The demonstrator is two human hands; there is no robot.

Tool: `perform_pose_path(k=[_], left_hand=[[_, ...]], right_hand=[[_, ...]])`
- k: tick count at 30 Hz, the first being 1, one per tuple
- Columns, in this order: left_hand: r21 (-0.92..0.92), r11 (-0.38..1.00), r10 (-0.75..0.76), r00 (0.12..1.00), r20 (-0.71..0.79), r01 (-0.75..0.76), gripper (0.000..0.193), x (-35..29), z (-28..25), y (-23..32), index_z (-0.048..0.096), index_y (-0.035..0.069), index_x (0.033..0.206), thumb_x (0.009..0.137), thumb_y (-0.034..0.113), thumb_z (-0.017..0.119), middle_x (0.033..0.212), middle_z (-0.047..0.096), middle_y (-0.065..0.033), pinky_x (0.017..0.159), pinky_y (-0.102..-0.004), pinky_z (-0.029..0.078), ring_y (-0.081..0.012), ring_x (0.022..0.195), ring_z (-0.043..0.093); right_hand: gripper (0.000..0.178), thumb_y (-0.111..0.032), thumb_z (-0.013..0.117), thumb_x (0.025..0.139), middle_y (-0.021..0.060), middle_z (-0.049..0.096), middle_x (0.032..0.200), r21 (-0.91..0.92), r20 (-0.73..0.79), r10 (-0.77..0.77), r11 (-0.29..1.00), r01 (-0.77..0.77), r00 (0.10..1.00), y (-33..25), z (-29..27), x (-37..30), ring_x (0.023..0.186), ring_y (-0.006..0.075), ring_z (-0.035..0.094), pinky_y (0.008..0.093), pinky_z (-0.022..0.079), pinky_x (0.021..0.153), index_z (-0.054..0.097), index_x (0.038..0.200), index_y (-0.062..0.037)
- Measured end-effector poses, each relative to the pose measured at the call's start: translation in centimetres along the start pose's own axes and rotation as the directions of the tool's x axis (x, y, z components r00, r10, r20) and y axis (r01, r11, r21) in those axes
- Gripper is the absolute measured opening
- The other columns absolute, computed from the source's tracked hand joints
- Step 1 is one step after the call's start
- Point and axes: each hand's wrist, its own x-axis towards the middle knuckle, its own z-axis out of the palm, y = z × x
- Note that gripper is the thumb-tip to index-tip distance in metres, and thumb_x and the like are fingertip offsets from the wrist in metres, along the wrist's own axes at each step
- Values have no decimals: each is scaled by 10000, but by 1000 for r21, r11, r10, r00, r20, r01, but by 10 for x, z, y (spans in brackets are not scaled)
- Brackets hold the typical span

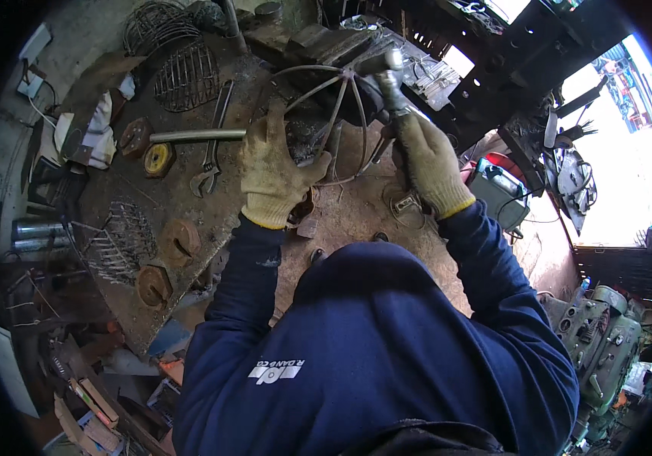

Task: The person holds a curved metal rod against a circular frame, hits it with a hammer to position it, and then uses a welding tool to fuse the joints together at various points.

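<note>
My left hand (274, 167), in a cream knitted work glove, grips the near left side of a domed wire frame (335, 114). The frame has several thin curved metal ribs that meet at a hub, and a round rim below. My right hand (431, 161), in a matching glove with a yellow cuff, is closed round the handle of a metal hammer (391, 90). The hammer's head is beside the hub at the frame's top; whether they touch I cannot tell. A steel tube (196, 135) lies on the workbench, its right end beside my left hand.
On the metal workbench (143, 319) lie an adjustable wrench (212, 163), a yellow-and-black round piece (158, 159), rusty slotted discs (180, 242) and wire grids (187, 76). A vise-like steel block (333, 45) stands behind. A grey-green machine (498, 190) sits right, a green engine-like machine (607, 342) lower right.
</note>
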Motion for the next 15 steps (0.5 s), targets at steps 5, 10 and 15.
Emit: perform_pose_path(k=[5,10,15], left_hand=[[88,991,113,987,-116,-103,1036,-8,4,-2,386,29,1488,652,413,862,1202,539,-219,876,-544,503,-389,1057,583],[127,983,149,984,-103,-135,1058,-25,-13,6,401,12,1498,678,524,830,1197,532,-247,888,-560,492,-407,1060,573],[139,963,246,963,-112,-230,1148,-39,-20,16,357,12,1546,714,683,776,1255,500,-316,894,-592,514,-452,1101,561]], right_hand=[[446,-423,455,1091,-7,584,728,396,4,-6,918,4,1000,19,-7,-23,567,81,534,254,415,474,681,1109,-39],[439,-400,429,1107,5,587,727,520,-145,141,853,-46,979,66,-17,-62,533,79,511,246,415,455,679,1110,-39],[434,-445,484,1083,-2,525,661,346,-307,299,920,-187,904,145,-31,-104,440,113,474,274,386,387,625,1114,-35]])
